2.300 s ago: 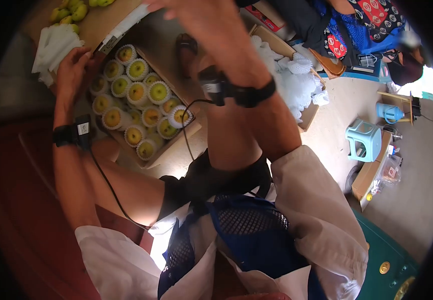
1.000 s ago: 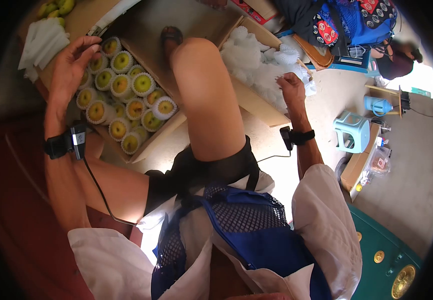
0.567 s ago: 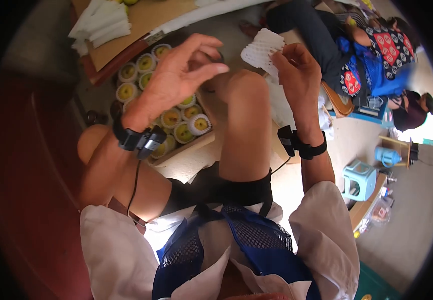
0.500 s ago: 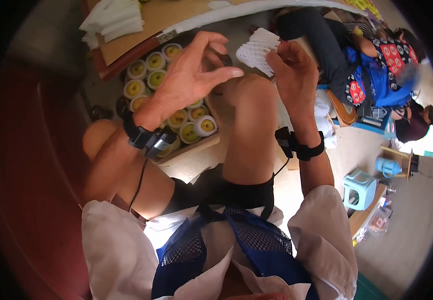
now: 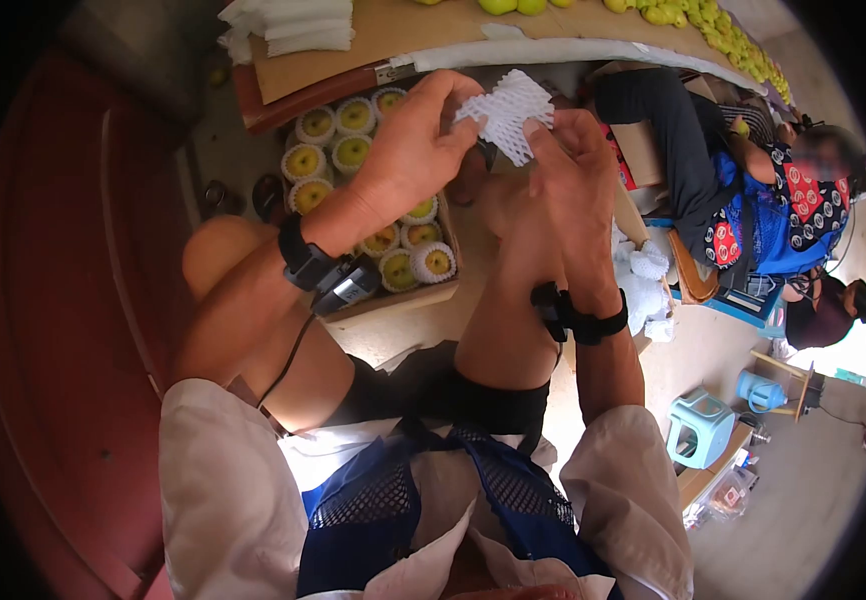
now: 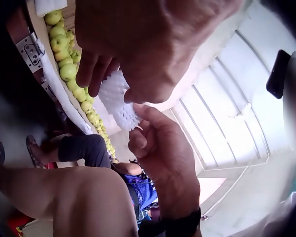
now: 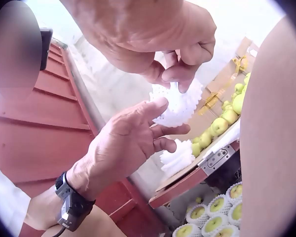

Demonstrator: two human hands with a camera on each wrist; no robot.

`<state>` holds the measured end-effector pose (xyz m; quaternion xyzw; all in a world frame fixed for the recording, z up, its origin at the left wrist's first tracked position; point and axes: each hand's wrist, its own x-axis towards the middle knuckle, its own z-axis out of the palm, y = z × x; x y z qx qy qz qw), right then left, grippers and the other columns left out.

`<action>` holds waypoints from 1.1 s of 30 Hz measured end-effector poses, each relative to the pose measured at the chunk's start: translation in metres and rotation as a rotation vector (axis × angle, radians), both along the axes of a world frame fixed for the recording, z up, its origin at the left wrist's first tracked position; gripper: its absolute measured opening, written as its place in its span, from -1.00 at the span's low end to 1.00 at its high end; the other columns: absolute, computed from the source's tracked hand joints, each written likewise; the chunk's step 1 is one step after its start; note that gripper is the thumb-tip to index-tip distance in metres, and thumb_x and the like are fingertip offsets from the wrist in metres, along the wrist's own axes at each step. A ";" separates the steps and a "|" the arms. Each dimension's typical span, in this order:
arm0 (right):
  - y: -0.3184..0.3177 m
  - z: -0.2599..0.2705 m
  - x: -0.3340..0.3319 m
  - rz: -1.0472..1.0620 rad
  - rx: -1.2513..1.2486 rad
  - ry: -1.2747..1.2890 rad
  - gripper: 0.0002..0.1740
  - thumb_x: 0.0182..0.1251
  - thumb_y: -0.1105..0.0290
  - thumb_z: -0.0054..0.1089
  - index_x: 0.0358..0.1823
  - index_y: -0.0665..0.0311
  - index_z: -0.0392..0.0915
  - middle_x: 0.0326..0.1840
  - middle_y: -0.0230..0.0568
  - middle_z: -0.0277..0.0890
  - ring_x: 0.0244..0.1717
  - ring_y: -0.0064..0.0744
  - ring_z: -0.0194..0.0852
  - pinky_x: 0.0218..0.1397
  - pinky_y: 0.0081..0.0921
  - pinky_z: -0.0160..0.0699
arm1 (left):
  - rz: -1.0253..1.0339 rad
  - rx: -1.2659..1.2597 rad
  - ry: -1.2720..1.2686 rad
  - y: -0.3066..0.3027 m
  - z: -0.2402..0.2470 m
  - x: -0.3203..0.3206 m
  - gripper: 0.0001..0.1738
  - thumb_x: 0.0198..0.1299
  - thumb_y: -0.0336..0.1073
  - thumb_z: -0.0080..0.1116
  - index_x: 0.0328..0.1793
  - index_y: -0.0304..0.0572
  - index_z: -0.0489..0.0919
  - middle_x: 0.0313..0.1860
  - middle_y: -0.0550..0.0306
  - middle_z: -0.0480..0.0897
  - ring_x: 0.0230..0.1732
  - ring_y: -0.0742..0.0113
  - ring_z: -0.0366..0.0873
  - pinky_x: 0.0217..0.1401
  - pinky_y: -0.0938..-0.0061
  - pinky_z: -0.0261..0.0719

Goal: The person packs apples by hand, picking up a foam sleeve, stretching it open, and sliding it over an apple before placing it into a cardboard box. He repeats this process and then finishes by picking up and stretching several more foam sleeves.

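Observation:
A white foam net sleeve (image 5: 511, 118) is held up in front of the body, flattened and spread between the two hands. My right hand (image 5: 578, 180) pinches its right side between thumb and fingers. At the opposite side my left hand (image 5: 403, 150) has its thumb on the mesh and its fingers behind, as the right wrist view also shows on the sleeve (image 7: 177, 106). Below the left forearm, yellow-green fruit (image 5: 353, 152) in similar foam nets sits in a cardboard box (image 5: 398, 303).
A table (image 5: 393, 40) with a stack of white foam sleeves (image 5: 308, 25) and loose fruit (image 5: 653, 12) runs along the far side. Loose foam nets (image 5: 650, 262) lie in a box at right. Another person (image 5: 753, 190) sits beyond, near a light-blue stool (image 5: 701, 428).
The right hand has brought a foam net sleeve from the box at right up to the middle. The left hand has come from the fruit box and taken hold of the sleeve's other side.

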<state>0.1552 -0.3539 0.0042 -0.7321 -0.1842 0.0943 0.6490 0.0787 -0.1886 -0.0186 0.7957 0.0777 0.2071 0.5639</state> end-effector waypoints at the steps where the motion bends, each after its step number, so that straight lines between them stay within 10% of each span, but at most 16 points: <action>1: 0.001 -0.001 0.001 0.006 0.031 0.011 -0.74 0.43 0.36 0.32 -0.01 0.35 0.52 -0.26 -0.27 0.62 -0.55 -0.66 0.38 -0.53 -0.62 0.30 | -0.003 -0.023 -0.041 0.005 -0.012 0.005 -0.66 0.40 -0.35 0.27 0.23 -0.29 0.55 -0.04 0.12 0.68 -0.07 0.37 0.59 -0.02 0.47 0.57; 14: 0.001 -0.001 -0.002 0.124 0.305 0.353 -0.74 0.45 0.37 0.29 0.04 0.35 0.55 -0.39 -0.32 0.59 -0.48 -0.61 0.47 -0.44 -0.70 0.28 | -0.202 -0.630 0.013 0.025 -0.003 0.000 -0.74 0.47 -0.19 0.26 0.11 -0.16 0.69 -0.07 0.41 0.69 -0.01 0.63 0.50 0.09 0.62 0.42; 27: 0.005 -0.010 -0.012 0.079 -0.277 -0.479 -0.78 0.37 0.51 0.35 0.00 0.35 0.62 -0.14 -0.32 0.62 -0.33 -0.58 0.48 -0.17 -0.62 0.49 | -0.009 0.193 0.026 0.015 0.005 -0.007 -0.50 0.27 -0.15 0.44 0.22 -0.18 0.51 -0.04 0.00 0.67 0.05 0.20 0.63 0.13 0.31 0.60; 33: 0.005 -0.001 -0.013 0.073 -0.347 -0.552 -0.82 0.38 0.40 0.29 -0.03 0.23 0.60 -0.08 -0.18 0.62 -0.26 -0.16 0.67 -0.22 -0.36 0.59 | 0.047 0.247 -0.094 0.017 0.010 -0.006 -0.60 0.23 -0.35 0.40 0.16 -0.20 0.55 -0.07 -0.01 0.68 -0.03 0.13 0.65 0.08 0.30 0.62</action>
